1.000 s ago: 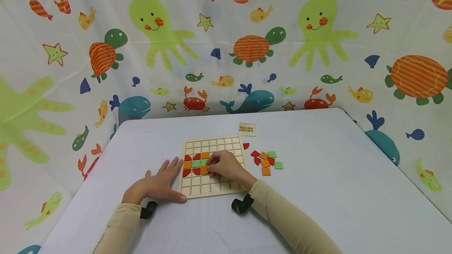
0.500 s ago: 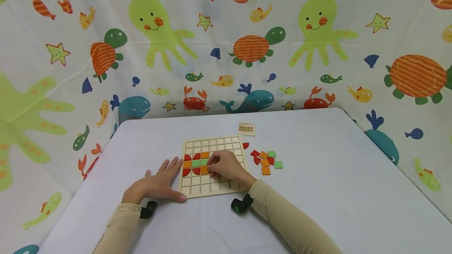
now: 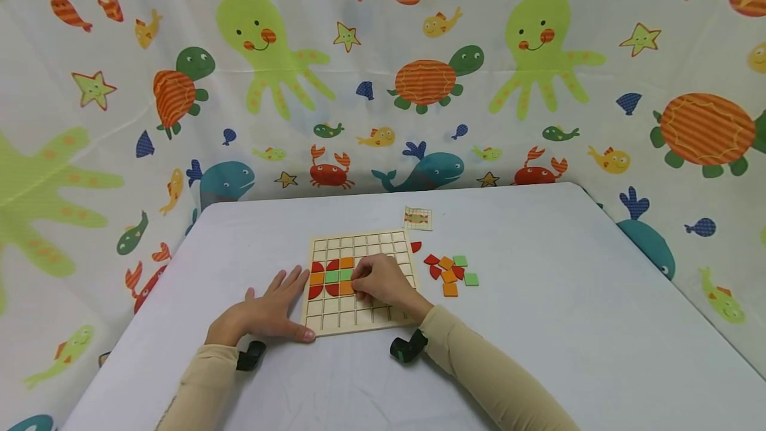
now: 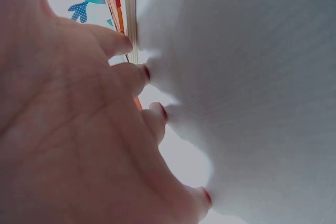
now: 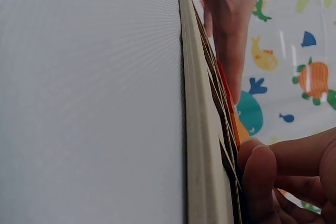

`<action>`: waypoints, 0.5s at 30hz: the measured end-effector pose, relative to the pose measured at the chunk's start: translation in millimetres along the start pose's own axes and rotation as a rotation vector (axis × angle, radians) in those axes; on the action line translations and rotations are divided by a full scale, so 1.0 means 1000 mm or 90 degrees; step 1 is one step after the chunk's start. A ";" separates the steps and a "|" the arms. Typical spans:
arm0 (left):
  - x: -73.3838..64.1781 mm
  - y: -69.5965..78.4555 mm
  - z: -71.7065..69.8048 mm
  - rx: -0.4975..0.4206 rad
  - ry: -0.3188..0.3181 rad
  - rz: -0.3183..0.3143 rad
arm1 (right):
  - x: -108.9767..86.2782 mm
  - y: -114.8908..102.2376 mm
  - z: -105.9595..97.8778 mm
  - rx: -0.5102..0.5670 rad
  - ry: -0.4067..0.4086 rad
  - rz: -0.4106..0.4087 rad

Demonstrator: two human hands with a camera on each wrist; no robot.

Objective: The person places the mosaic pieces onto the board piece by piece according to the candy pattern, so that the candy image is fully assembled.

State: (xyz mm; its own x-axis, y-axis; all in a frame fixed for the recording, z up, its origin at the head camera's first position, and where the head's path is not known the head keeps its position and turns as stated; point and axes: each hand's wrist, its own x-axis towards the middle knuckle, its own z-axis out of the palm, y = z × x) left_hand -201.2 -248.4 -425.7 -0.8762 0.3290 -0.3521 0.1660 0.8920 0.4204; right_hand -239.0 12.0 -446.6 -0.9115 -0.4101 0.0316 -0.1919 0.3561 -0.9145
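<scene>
While the left hand (image 3: 266,314) touches the grid board (image 3: 332,321) at its nine o'clock edge, that grip stays wide, fingers straight and spread, thumb at the eight o'clock corner. Red, orange and green tiles (image 3: 332,277) fill cells from nine o'clock toward the centre. There the right hand (image 3: 385,279) has its grip drawn together at an orange tile (image 3: 346,287) — whether anything is pinched between the fingertips, one cannot tell. Between one and two o'clock lies a patterned card (image 3: 417,219); at three o'clock, loose tiles (image 3: 449,277) cluster on the white counter (image 3: 538,304).
</scene>
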 end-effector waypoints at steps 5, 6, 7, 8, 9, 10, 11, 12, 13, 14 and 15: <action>-0.001 0.000 0.000 -0.001 0.001 -0.001 | 0.001 0.002 0.001 -0.005 0.003 -0.002; -0.001 0.000 0.000 -0.001 0.001 -0.001 | 0.001 0.003 0.001 -0.007 0.003 -0.001; -0.001 0.000 0.000 -0.001 0.002 -0.001 | 0.001 0.003 0.001 -0.007 0.004 -0.001; -0.001 0.000 0.000 -0.001 0.002 -0.002 | 0.001 0.003 0.001 -0.006 0.004 0.000; -0.001 0.000 0.000 -0.001 0.003 -0.002 | 0.001 0.003 0.001 -0.005 0.005 0.001; -0.001 0.000 0.000 -0.001 0.003 -0.001 | 0.001 0.002 0.000 -0.005 0.005 0.002; -0.001 0.000 0.000 -0.001 0.004 0.000 | 0.001 0.002 0.000 -0.004 0.005 0.003; -0.001 0.000 0.000 -0.001 0.004 0.001 | 0.000 0.002 0.000 -0.005 0.005 0.005; -0.001 0.000 0.000 -0.001 0.005 0.001 | 0.000 0.002 -0.001 -0.005 0.005 0.005; -0.001 0.000 0.000 -0.001 0.005 0.001 | 0.001 0.002 -0.001 -0.006 0.005 0.006; -0.001 0.001 0.000 -0.001 0.006 0.001 | 0.001 0.002 -0.001 -0.009 0.005 0.006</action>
State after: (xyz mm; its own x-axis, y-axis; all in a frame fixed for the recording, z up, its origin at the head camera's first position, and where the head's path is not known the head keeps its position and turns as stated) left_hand -200.6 -248.2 -424.9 -0.8799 0.3281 -0.3438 0.1670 0.8907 0.4227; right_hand -240.4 13.2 -447.6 -0.9159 -0.4005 0.0256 -0.1878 0.3713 -0.9093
